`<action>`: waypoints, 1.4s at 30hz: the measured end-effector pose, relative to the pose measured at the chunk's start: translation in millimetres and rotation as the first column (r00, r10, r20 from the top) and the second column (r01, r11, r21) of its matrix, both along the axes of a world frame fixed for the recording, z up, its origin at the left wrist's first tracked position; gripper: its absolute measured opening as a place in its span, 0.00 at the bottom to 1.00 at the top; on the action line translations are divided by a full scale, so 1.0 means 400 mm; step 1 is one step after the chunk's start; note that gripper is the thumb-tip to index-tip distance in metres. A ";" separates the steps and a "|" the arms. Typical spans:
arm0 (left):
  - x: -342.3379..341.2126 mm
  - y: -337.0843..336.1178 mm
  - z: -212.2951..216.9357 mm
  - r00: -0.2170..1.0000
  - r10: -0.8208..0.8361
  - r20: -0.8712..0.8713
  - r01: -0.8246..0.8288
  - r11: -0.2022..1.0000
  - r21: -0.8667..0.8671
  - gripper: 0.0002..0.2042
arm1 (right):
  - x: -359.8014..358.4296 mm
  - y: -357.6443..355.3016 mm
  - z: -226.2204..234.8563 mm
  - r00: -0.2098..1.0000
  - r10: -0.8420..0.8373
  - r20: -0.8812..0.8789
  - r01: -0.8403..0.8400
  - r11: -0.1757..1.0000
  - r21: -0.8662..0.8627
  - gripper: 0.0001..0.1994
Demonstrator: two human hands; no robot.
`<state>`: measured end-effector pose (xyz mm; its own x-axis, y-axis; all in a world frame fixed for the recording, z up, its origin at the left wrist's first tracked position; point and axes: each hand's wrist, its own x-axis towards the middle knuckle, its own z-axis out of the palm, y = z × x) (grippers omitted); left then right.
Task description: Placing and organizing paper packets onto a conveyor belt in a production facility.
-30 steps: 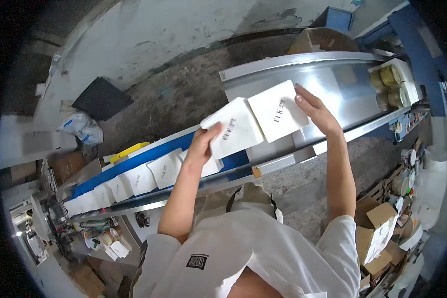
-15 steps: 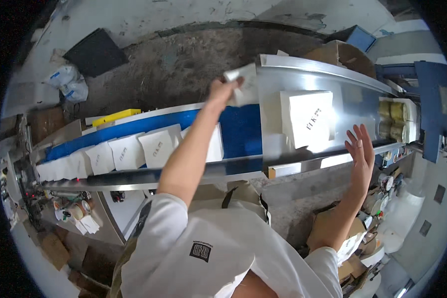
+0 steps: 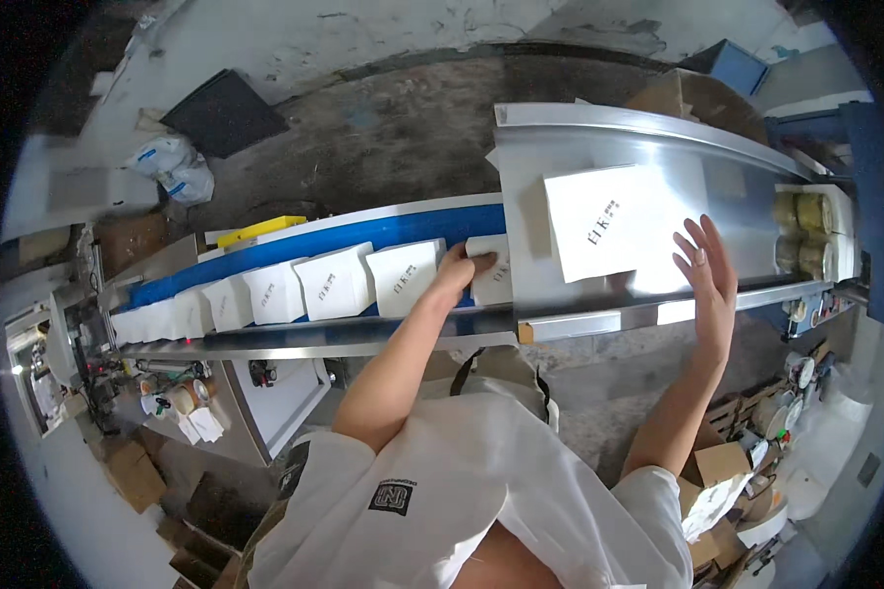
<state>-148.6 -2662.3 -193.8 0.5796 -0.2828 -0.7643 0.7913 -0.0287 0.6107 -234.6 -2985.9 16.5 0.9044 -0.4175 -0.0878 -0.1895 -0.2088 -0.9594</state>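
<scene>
My left hand (image 3: 452,278) is closed on the edge of a white printed packet (image 3: 494,285), which sits at the right end of the blue conveyor belt (image 3: 334,239), partly hidden beside the metal table. To its left, a row of similar white packets (image 3: 336,285) leans one after another along the belt. A pile of white printed sheets or packets (image 3: 591,226) lies on the shiny metal table (image 3: 560,137); glare washes out its right side. Just right of that pile, my right hand (image 3: 714,280) is raised over the table, fingers apart and holding nothing.
At the table's right end stands a white-wrapped block with several yellowish round items (image 3: 805,236). A yellow bar (image 3: 262,231) lies along the belt's far side. Cardboard boxes (image 3: 712,466) crowd the lower right, and a dark flat panel (image 3: 224,113) lies behind the belt.
My left hand has come down and nearer from beyond the belt, bringing the packet onto the belt's right end. The right hand stays raised and open. The whole view has shifted slightly.
</scene>
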 end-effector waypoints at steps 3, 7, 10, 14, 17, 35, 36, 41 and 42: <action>0.009 0.006 0.002 1.000 -0.029 -0.001 0.029 0.999 0.026 0.20 | 0.006 -0.015 -0.015 1.000 -0.015 -0.022 0.016 1.000 0.015 0.29; 0.006 0.005 -0.017 1.000 0.012 0.011 -0.012 0.999 -0.037 0.23 | 0.015 -0.018 -0.024 0.998 0.031 -0.057 -0.032 0.999 -0.003 0.32; 0.025 -0.033 0.084 0.998 -0.032 -0.052 0.035 0.997 0.064 0.31 | 0.006 -0.031 -0.045 0.996 0.045 -0.079 -0.045 0.999 0.009 0.33; 0.036 0.013 0.055 0.980 -0.086 0.181 0.012 0.926 0.377 0.43 | 0.035 0.003 -0.051 0.996 0.069 -0.059 -0.060 0.987 0.147 0.36; 0.042 0.006 0.180 0.905 0.180 0.385 -0.239 0.965 0.109 0.45 | 0.089 0.033 -0.068 0.989 0.113 -0.091 -0.097 0.982 0.164 0.38; -0.036 0.283 0.390 0.997 -0.003 0.079 0.047 0.826 -0.562 0.27 | -0.015 0.489 -0.022 0.987 0.013 -0.157 0.035 0.955 0.295 0.32; -0.066 0.299 0.406 0.998 0.019 0.064 0.025 0.781 -0.624 0.28 | -0.042 0.507 -0.001 0.937 0.119 -0.328 0.016 0.924 0.382 0.34; -0.179 0.318 0.426 0.845 -0.232 0.482 0.361 0.912 -0.193 0.32 | -0.208 0.561 0.042 0.949 0.316 -0.009 -0.258 0.789 0.557 0.45; -0.216 0.305 0.423 0.778 -0.270 0.567 0.389 0.916 -0.098 0.34 | -0.258 0.549 -0.001 0.950 0.313 0.003 -0.259 0.781 0.568 0.51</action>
